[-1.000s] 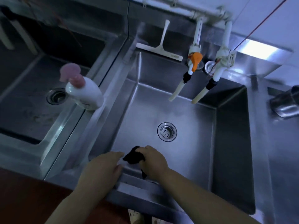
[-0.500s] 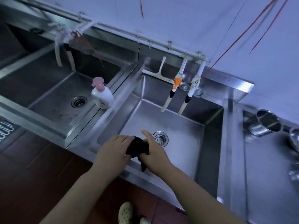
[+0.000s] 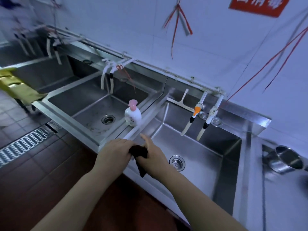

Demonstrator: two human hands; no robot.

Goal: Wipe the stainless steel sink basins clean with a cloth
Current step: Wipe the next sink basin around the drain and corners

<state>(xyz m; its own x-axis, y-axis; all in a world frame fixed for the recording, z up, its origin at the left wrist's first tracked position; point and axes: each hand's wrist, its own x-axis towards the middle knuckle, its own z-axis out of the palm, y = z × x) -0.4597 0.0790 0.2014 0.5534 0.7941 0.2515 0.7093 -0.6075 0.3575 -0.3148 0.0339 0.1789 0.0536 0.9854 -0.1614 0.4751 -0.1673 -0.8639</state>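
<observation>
Both hands are bunched together on a dark cloth (image 3: 139,151) right at the front left corner of the right basin (image 3: 200,152). The left hand (image 3: 115,152) has its fingers curled over the cloth's left side, and the right hand (image 3: 154,156) grips it from the other side with the thumb sticking up (so both are clamped on the same rag). A tail of the cloth hangs down below the hands, over the front rim.

Just past the right hand there's the round drain strainer (image 3: 177,162) in the basin floor. Two white taps (image 3: 202,120) hang over the back of that basin, one with an orange collar, and a white squeegee (image 3: 180,101) leans on the back ledge beside them.

On the divider between the basins stands a white pump bottle (image 3: 133,115) with a pink top. The left basin (image 3: 93,104) has its own drain and looks kinda smudgy on the bottom. Off to the right on the counter sits a steel pot (image 3: 286,159). Pretty motion-blurred overall, esp. the far left.
</observation>
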